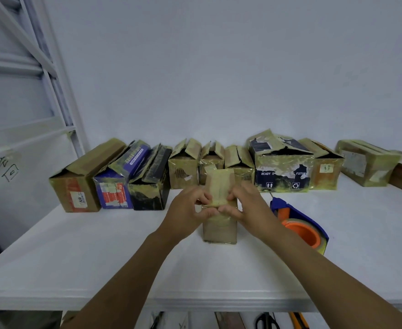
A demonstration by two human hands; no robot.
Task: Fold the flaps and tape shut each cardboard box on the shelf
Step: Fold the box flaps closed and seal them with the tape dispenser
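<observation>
Your left grip (190,205) and right grip (247,205): fingers curled, pinching the small box (220,230) at its top front edge | small box: upright mid-shelf (100,245), flaps folded down, contents hidden | tape dispenser (299,222): 3 o'clock, beside your right wrist | row of boxes (282,172): 12 o'clock, along the wall, most flaps raised.
</observation>
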